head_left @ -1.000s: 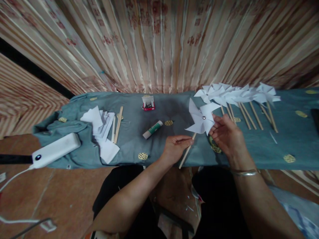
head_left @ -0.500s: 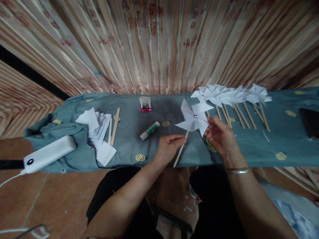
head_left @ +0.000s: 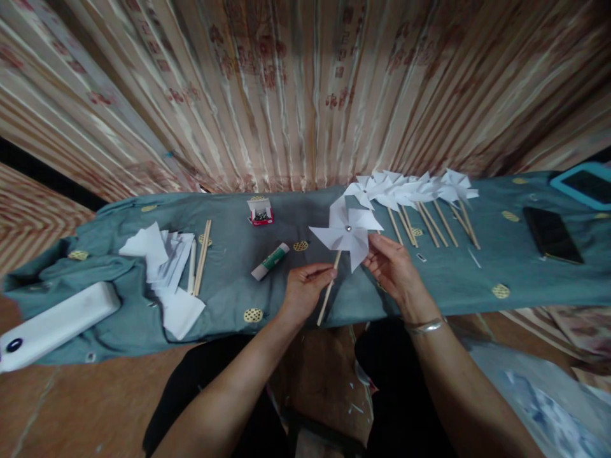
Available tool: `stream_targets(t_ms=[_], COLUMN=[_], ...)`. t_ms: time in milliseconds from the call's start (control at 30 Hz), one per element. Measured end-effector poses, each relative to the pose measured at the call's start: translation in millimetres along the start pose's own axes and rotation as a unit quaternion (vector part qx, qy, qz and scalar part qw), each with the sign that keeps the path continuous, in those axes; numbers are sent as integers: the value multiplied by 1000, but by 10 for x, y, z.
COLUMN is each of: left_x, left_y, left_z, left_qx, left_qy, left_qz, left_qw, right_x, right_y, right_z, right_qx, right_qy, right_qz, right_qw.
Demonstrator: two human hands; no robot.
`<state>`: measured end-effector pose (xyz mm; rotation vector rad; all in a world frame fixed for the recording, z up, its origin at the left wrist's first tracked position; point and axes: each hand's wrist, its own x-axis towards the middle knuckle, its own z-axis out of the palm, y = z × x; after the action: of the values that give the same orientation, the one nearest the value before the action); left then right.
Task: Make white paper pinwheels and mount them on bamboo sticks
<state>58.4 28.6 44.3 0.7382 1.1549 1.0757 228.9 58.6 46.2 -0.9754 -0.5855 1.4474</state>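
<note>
A white paper pinwheel (head_left: pixel 340 236) with a shiny pin at its centre is held up over the cloth-covered table. My left hand (head_left: pixel 305 289) pinches its wooden stick (head_left: pixel 326 298) just below the blades. At the right-hand blades is my right hand (head_left: pixel 394 270), wearing a silver bracelet; its fingers are bent, thumb and fingertips closed on a blade's edge and partly hidden behind the paper. Behind it, a row of finished pinwheels (head_left: pixel 410 191) lies overlapping, their sticks toward me. A glue stick (head_left: pixel 270 261) rests left of my left hand.
A small red box of pins (head_left: pixel 260 213) stands open at the back. On the left lie cut white papers (head_left: pixel 172 261), loose sticks (head_left: pixel 203 257) and a white device (head_left: pixel 62 324). A black phone (head_left: pixel 552 234) and a blue-framed device (head_left: pixel 587 184) are on the right.
The view has swung to the right, bringing the blue-framed device in. The pinwheel's blades have turned slightly clockwise beside my right hand. My left hand keeps its hold on the stick.
</note>
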Motion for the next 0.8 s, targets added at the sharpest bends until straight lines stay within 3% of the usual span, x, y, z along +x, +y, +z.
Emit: stream_targets(t_ms=[800], left_x=[16], left_y=[-15], left_z=[1], left_qx=[23], left_qy=[-10], left_qz=[33], left_qw=[999], right_x=[-83], right_y=[136], right_z=[155], right_qx=[2], right_qy=[-24], right_qz=[41], right_qw=[999])
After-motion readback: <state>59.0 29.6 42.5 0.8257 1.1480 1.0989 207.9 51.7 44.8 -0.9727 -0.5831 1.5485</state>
